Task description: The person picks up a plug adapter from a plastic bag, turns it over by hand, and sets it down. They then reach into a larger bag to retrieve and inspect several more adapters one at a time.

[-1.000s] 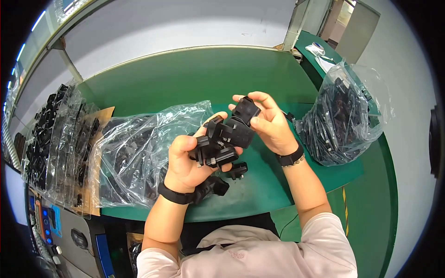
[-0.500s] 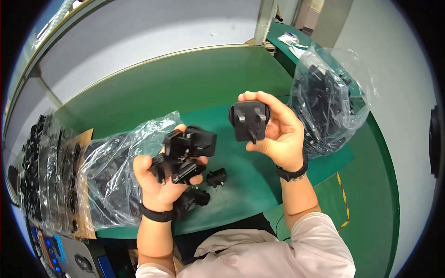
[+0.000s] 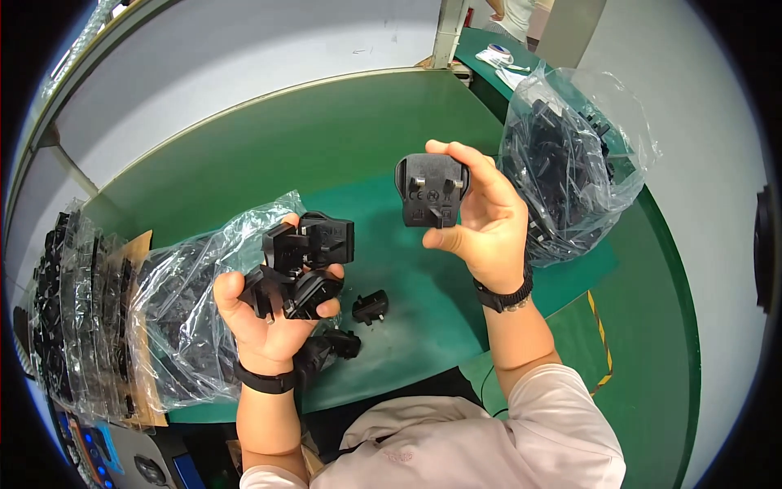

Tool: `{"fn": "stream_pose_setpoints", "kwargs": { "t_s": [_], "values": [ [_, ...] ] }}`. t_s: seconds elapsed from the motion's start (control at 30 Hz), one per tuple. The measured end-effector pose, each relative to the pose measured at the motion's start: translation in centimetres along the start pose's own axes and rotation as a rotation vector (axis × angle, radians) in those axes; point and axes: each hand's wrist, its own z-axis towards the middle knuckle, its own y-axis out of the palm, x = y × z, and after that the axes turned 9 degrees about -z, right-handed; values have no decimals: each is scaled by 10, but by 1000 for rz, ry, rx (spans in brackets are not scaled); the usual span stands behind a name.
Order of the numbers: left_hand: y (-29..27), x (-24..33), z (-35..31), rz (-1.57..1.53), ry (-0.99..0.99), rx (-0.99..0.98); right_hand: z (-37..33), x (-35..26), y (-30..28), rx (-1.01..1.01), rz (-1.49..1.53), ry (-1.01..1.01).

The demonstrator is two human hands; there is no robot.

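Raised over the green mat, my right hand (image 3: pixel 493 216) pinches one black three-pin plug adapter (image 3: pixel 432 196) between thumb and fingers, its pins facing me. My left hand (image 3: pixel 273 326) is closed round a bunch of several more black plug adapters (image 3: pixel 326 240), its fingertips showing at their edges. Just right of that hand, a loose black plug adapter (image 3: pixel 371 306) lies on the mat (image 3: pixel 415 342). Other black plugs (image 3: pixel 330 346) lie partly hidden behind my left wrist.
A clear plastic bag (image 3: pixel 570 171) of black plugs stands at the right. Left, a clear bag (image 3: pixel 195 318) of black parts lies beside cardboard (image 3: pixel 138 326) and stacked, plastic-wrapped black parts (image 3: pixel 81 310). A tape roll (image 3: pixel 498 54) sits far back; a person (image 3: pixel 515 16) stands beyond.
Both hands have shifted slightly left in view, the right one also up, still holding their plug adapters. The right-hand plug now faces me more squarely. A person has come into view at the back.
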Motion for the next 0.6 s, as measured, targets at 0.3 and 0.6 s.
{"fn": "stream_pose_setpoints", "kwargs": {
  "t_s": [0.3, 0.6],
  "values": [
    [0, -1, -2, 24, 24, 62, -4, -2, 2, 21, 112, 48],
    [4, -2, -4, -18, 15, 105, -4, -8, 6, 102, 164, 75]
  ]
}}
